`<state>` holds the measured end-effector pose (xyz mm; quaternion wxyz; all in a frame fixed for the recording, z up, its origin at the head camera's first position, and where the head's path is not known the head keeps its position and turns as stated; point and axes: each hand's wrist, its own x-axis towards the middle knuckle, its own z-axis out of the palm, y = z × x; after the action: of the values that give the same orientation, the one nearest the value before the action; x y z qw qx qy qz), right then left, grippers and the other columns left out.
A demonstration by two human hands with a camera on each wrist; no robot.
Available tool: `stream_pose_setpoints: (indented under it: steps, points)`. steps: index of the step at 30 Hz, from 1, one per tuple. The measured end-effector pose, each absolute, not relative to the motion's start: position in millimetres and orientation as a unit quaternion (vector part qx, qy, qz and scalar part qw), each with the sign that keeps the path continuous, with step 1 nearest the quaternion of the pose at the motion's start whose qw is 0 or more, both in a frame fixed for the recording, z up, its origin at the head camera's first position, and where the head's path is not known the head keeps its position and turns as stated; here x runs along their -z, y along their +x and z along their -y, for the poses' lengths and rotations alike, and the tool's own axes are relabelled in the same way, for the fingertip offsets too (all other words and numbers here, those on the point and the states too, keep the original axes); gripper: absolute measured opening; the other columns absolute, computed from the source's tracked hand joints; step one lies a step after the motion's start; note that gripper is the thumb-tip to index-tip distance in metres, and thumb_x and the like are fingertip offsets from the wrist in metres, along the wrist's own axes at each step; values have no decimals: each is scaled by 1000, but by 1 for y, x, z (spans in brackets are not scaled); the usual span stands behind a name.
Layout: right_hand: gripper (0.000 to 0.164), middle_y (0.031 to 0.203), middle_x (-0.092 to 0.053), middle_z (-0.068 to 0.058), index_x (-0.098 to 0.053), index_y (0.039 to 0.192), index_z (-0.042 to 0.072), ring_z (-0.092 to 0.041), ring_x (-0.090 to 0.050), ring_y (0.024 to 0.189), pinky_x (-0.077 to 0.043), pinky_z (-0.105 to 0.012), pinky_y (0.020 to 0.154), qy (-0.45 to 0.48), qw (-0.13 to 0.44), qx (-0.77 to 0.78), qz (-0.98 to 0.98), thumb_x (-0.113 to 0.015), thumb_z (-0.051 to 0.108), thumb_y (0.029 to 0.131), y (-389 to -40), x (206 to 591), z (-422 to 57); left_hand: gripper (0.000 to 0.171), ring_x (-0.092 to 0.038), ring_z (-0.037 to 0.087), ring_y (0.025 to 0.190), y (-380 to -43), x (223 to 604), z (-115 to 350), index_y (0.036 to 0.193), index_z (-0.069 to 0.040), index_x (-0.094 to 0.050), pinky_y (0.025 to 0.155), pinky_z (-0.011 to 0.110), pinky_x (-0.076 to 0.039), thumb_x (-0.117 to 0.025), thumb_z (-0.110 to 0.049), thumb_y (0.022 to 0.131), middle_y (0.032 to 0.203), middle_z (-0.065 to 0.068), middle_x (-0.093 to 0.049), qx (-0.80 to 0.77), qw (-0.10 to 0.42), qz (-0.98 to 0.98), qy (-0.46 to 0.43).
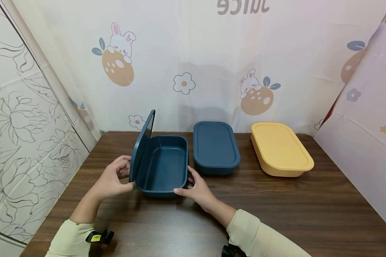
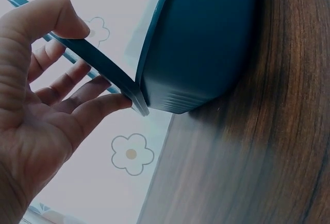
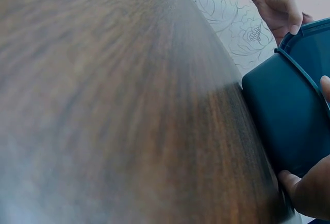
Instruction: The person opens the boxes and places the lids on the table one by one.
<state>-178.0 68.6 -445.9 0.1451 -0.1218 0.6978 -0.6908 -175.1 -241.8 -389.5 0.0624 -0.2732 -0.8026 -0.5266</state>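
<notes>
A dark blue lunch box [image 1: 162, 166] sits on the table, its hollow inside showing nothing in it. Its lid [image 1: 142, 144] stands steeply tilted along the left side. My left hand [image 1: 113, 179] pinches the lid's edge; in the left wrist view the thumb lies on one side of the lid [image 2: 98, 59] and the fingers on the other. At the near right corner, my right hand [image 1: 197, 189] grips the box, thumb at the front rim and fingers along the right wall. The right wrist view shows the box wall [image 3: 291, 116] between thumb and fingers.
A second dark blue box [image 1: 216, 144] with its lid on stands just right of the first. Farther right is a lidded yellow box [image 1: 281, 148]. A printed curtain [image 1: 212, 46] hangs behind the brown wooden table [image 1: 276, 207], and a flower-patterned panel [image 1: 29, 125] borders the left.
</notes>
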Motion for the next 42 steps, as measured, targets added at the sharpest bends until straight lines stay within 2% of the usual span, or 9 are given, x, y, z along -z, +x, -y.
stream_pose_setpoints:
  steps: [6, 10, 20, 31, 36, 42]
  points:
    - [76, 152, -30, -25, -18, 155, 3, -37, -34, 138, -39, -48, 105, -123, 142, 707, -682, -63, 21, 96, -179, 446, -69, 26, -57, 39, 106, -175, 387, 243, 86, 2, -60, 84, 27, -53, -68, 19, 68, 123, 21, -51, 520, 65, 807, -274]
    - [72, 150, -32, -28, -17, 154, 2, -38, -35, 137, -37, -49, 106, -124, 145, 712, -676, -58, 22, 99, -179, 446, -70, 26, -60, 37, 100, -175, 386, 244, 88, 4, -61, 83, 29, -54, -66, 19, 68, 122, 23, -49, 526, 57, 801, -279]
    - [71, 153, -27, -26, -16, 155, 3, -37, -30, 140, -32, -49, 109, -128, 151, 723, -662, -56, 19, 98, -181, 448, -71, 27, -59, 33, 100, -174, 384, 244, 88, 5, -60, 78, 36, -57, -65, 21, 67, 121, 27, -48, 532, 58, 794, -289]
    - [69, 154, -23, -28, -16, 154, -1, -40, -33, 137, -39, -43, 105, -135, 153, 744, -637, -49, 5, 94, -183, 450, -71, 29, -61, 32, 97, -173, 385, 246, 90, 4, -61, 77, 34, -57, -65, 21, 67, 120, 23, -51, 521, 67, 803, -279]
    - [70, 156, -22, -24, -16, 155, 4, -41, -38, 134, -45, -43, 99, -134, 152, 745, -635, -49, 3, 93, -184, 449, -71, 35, -62, 26, 92, -172, 383, 246, 99, 5, -61, 75, 32, -57, -65, 20, 67, 113, 20, -53, 520, 77, 805, -277]
    - [73, 157, -22, -21, -16, 156, 7, -41, -40, 133, -45, -46, 99, -135, 155, 747, -633, -50, 2, 92, -184, 448, -70, 42, -61, 21, 87, -171, 382, 246, 106, 6, -60, 73, 32, -57, -66, 20, 68, 107, 19, -55, 524, 84, 801, -277]
